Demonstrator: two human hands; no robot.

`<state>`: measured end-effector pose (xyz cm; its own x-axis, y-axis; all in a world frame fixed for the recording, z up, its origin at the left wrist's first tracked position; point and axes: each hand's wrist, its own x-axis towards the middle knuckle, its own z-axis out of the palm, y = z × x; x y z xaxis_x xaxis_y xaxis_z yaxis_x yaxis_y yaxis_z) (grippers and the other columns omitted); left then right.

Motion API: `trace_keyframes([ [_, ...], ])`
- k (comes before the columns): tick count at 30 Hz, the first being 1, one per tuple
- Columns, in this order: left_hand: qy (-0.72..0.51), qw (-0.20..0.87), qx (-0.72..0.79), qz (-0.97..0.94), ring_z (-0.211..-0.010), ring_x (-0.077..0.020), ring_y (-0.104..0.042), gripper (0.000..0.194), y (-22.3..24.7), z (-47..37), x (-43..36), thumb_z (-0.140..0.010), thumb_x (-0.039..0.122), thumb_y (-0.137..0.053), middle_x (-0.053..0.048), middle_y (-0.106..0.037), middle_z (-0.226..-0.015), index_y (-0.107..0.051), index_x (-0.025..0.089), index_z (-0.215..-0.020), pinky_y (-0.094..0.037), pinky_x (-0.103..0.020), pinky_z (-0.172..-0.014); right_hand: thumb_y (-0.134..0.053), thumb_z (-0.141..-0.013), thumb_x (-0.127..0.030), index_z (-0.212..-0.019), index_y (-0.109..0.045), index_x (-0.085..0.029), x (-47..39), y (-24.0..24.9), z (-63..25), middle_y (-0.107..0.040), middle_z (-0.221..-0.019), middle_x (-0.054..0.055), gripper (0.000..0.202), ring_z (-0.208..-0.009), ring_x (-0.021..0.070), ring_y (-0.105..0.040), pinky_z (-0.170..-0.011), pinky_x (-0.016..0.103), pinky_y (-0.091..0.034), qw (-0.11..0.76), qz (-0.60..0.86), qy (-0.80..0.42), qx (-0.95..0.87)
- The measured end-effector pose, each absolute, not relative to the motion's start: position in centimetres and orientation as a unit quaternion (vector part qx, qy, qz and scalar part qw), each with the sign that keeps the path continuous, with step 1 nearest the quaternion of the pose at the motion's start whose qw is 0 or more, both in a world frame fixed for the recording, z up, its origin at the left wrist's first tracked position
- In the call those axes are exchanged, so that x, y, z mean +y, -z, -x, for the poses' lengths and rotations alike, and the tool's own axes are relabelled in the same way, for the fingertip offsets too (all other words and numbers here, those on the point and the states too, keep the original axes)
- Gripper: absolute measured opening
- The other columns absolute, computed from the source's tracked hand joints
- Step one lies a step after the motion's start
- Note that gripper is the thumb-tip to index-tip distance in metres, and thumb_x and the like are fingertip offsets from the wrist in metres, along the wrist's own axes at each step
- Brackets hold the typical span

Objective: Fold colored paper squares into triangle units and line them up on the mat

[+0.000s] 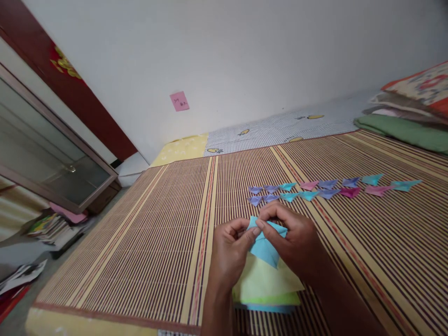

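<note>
A partly folded sheet of blue origami paper (265, 249) is held between both hands, above a stack of square paper (269, 284) whose top sheet is pale yellow, with green and blue sheets beneath. My left hand (231, 247) pinches the paper's left edge between thumb and fingers. From the other side my right hand (296, 238) grips the upper part, its thumb meeting the left thumb near the top corner. Beyond the hands, two rows of small folded paper shapes (288, 197) in purple, blue and pink lie on the striped mat.
The striped mat (150, 238) covers the bed. Folded bedding (402, 130) and a floral cushion (425, 91) are piled at the far right. A pink note (179, 101) sticks to the wall. At left stand a glass-doored cabinet (52, 140) and a stack of books (49, 228).
</note>
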<state>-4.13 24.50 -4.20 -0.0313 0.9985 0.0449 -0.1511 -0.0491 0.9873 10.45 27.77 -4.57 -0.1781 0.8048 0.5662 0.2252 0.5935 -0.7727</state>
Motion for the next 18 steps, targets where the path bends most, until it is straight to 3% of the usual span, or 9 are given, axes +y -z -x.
trace_keyframes([
  [5,-0.568,0.522,0.461,-0.439,-0.057,-0.0098,-0.051,0.026,4.3,4.0,24.6,-0.079,0.037,-0.082,0.0,-0.06,-0.062,-0.075,0.013,-0.076,-0.04,-0.022,-0.056,-0.063,-0.089,-0.024,-0.085,-0.062,-0.021,27.9,4.7,-10.5,-0.066,-0.078,-0.001,0.005,-0.073,0.0169,-0.063,-0.068,0.03,-0.048,0.524,0.396,-0.309,-0.688],
  [8,-0.593,0.505,0.468,-0.418,-0.06,-0.0099,-0.053,0.02,4.5,4.2,24.7,-0.078,0.032,-0.082,0.0,-0.063,-0.066,-0.076,0.013,-0.077,-0.042,-0.021,-0.058,-0.067,-0.087,-0.034,-0.091,-0.065,-0.021,28.3,4.8,-11.1,-0.067,-0.08,0.0,0.014,-0.075,0.0178,-0.064,-0.068,0.03,-0.05,0.503,0.393,-0.385,-0.667],
  [12,-0.615,0.508,0.457,-0.394,-0.06,-0.0081,-0.051,0.016,4.8,4.5,24.8,-0.078,0.027,-0.082,0.002,-0.062,-0.066,-0.075,0.014,-0.073,-0.042,-0.019,-0.058,-0.068,-0.085,-0.037,-0.079,-0.063,-0.02,28.6,4.8,-11.6,-0.062,-0.069,-0.001,0.019,-0.062,0.0149,-0.055,-0.057,0.027,-0.044,0.432,0.379,-0.459,-0.678],
  [18,-0.612,0.561,0.429,-0.355,-0.056,-0.0081,-0.053,0.02,4.8,4.6,24.7,-0.073,0.029,-0.087,0.0,-0.066,-0.065,-0.076,0.013,-0.074,-0.043,-0.02,-0.056,-0.067,-0.088,-0.041,-0.073,-0.06,-0.019,28.4,5.2,-11.4,-0.053,-0.064,-0.003,0.028,-0.06,0.0131,-0.047,-0.053,0.026,-0.037,0.429,0.385,-0.47,-0.668],
])
